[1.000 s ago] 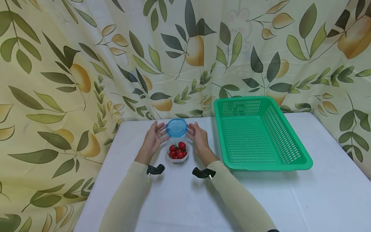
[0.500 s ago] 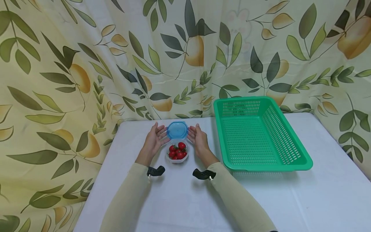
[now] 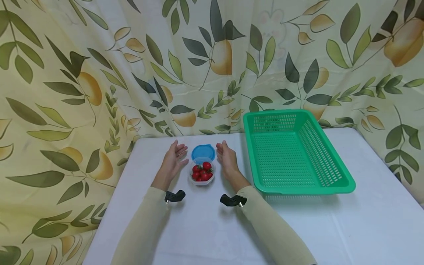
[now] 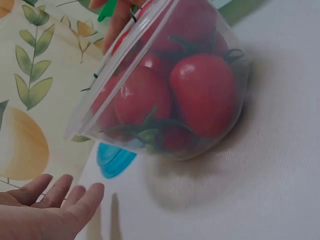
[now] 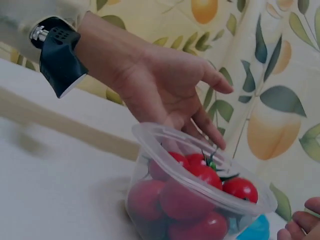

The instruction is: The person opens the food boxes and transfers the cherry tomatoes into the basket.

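Observation:
A clear plastic container (image 3: 201, 182) full of small red tomatoes (image 3: 202, 172) stands uncovered on the table. Its blue lid (image 3: 203, 152) lies flat just behind it, partly hidden by the container in both wrist views. My left hand (image 3: 170, 162) is to the left of the lid and container, fingers extended and palm turned inward, holding nothing. On the other side my right hand (image 3: 228, 160) mirrors it, fingers relaxed and apart from the lid. Green stems show on the tomatoes in the left wrist view, through the container wall (image 4: 200, 145).
A large green plastic basket (image 3: 298, 191) stands on the right of the white-covered table (image 3: 198, 228), close to my right forearm. Behind the table hangs a curtain (image 3: 132, 73) with a fruit and leaf print.
The blue lid has come down toward me onto the table behind the container. Both hands have let go of it, and the left hand has drawn slightly away to the left.

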### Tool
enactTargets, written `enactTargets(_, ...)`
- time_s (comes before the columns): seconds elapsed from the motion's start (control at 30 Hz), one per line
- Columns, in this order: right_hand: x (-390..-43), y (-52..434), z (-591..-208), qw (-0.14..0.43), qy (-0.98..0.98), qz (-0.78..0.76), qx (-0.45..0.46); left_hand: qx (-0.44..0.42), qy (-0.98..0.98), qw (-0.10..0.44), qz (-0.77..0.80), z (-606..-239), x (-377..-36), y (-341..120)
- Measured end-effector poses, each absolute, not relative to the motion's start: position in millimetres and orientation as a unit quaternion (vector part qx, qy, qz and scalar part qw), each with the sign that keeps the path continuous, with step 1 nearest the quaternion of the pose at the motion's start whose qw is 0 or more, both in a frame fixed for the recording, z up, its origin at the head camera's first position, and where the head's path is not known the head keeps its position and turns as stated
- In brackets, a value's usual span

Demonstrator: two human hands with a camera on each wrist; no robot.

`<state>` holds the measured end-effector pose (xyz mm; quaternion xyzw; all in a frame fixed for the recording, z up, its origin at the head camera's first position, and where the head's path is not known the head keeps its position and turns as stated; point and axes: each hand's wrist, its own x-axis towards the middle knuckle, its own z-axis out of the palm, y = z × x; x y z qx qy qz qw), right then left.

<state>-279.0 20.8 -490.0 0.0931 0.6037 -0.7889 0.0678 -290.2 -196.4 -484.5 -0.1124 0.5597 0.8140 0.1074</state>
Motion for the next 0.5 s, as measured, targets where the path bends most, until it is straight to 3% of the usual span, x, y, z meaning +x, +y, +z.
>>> enactTargets(0.5,-261.3,13.6,-468.5,0.039,0.712,-0.701,0.008,-0.063,0.666,0.118,0.734,-478.9,-264.2,-210.2)
